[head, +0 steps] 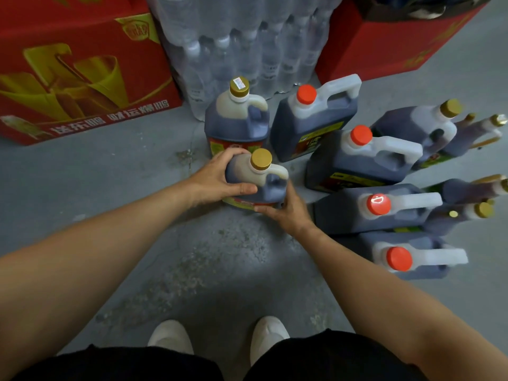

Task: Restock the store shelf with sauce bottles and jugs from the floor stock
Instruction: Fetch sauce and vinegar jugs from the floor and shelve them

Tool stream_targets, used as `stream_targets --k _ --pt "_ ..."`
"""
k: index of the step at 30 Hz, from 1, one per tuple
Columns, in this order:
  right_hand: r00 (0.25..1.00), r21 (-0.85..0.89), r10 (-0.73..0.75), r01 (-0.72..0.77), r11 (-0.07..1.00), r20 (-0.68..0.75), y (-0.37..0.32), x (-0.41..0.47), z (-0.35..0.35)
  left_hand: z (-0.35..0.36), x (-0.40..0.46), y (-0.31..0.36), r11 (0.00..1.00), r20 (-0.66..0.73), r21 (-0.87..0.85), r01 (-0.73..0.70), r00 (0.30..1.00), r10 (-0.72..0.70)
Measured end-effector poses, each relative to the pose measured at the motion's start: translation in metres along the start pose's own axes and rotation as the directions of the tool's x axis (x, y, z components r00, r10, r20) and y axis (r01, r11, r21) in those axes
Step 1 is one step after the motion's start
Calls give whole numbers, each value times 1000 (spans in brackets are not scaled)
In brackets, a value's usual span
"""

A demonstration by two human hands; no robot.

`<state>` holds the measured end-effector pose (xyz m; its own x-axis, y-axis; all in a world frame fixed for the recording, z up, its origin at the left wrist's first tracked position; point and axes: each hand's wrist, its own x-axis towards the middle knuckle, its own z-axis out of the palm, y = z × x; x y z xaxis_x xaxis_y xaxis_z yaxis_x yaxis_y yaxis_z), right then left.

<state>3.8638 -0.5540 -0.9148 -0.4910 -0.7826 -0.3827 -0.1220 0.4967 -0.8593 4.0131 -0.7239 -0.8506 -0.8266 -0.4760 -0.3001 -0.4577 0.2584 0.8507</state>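
A: Item one, please — what are the hands holding?

B: A gold-capped jug [257, 178] of dark sauce. The left hand [217, 177] is wrapping its upper side, fingers curling over the shoulder, thumb pressing the front face. The right hand [286, 209] is gripping the lower right corner, thumb lying along the bottom edge by the label. I cannot tell whether the jug's base is touching the floor [137, 174].

A: Floor stock beside it?

B: Directly behind, a second gold-capped jug [237, 119] is standing upright with a white sticker on its cap. To the right, four red-capped jugs are sitting in a curving row: the rear one [313, 119], the next [360, 158], the third [376, 209] and the nearest [404, 255]. Beyond them, slimmer gold-capped bottles [450, 127] are clustering at the right edge, somewhat blurred.

A: Surroundings?

B: A shrink-wrapped pack of clear bottles [242, 42] is standing behind the jugs, between a red carton with gold print [77, 72] on the left and another red carton [398, 42] on the right. White shoes [170, 336] are showing at the bottom.
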Motion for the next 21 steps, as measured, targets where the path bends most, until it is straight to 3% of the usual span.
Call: stream_targets --k 21 --pt "983 29 184 -184 983 -17 19 17 7 1 6 -25 997 -32 -72 -8 999 6"
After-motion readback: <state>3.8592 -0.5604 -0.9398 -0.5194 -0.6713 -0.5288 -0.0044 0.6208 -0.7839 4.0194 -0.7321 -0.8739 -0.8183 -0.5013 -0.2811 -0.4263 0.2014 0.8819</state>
